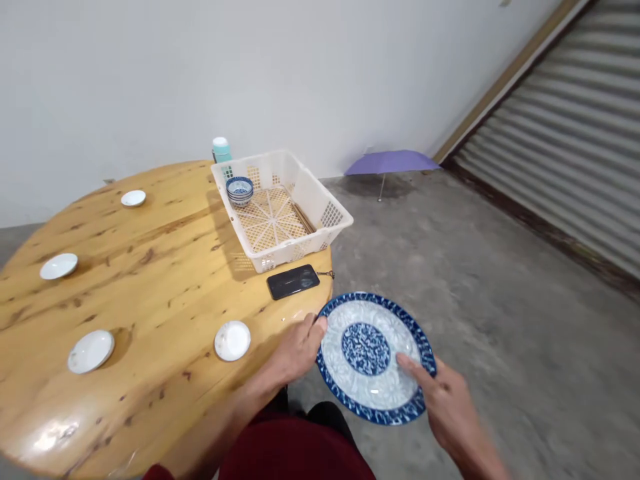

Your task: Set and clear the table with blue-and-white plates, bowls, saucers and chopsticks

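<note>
A large blue-and-white plate is held in front of me, past the table's right edge and above the floor. My left hand pinches its left rim, thumb on the upper face. On the right side, my right hand grips the rim, with the thumb lying across the plate's face and the fingers hidden underneath. A small white dish rests on the table just left of my left hand. Beyond that hand lies a black phone with a short strap.
The wooden table bears a white plastic basket holding stacked bowls and chopsticks. A bottle stands behind it. More white dishes sit at left. A purple umbrella lies open on the floor.
</note>
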The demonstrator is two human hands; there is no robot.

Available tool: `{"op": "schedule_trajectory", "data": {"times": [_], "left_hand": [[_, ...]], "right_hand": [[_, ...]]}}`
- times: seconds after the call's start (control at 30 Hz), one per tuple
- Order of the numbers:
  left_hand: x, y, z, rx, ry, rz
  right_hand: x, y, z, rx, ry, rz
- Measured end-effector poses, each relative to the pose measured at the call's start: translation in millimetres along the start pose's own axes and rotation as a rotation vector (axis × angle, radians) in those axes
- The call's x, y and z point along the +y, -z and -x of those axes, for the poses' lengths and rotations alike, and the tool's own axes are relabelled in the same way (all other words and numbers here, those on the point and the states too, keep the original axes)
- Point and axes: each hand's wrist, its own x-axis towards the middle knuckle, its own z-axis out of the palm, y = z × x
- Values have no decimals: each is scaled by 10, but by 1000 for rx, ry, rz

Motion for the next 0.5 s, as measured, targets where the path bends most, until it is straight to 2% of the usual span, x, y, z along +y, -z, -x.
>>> {"op": "schedule_trajectory", "data": {"times": [0.1,0.2,0.3,0.4,0.5], "left_hand": [[351,204,-265,-29,-67,-69],[625,391,-522,77,-143,-57],[816,555,-807,163,-142,-12],[915,704,-1143,242,-80,81],[924,842,-1515,348,-15,171]], "right_hand": [[-580,-182,-361,-49,127,-56],[-1137,-396,-730,-150,244,-51],[-1606,-644,-1143,-290,323,-55],[-1940,-953,-1642,-390,402,-14],[-2137,-1341,-2210,-464,442,39]]}}
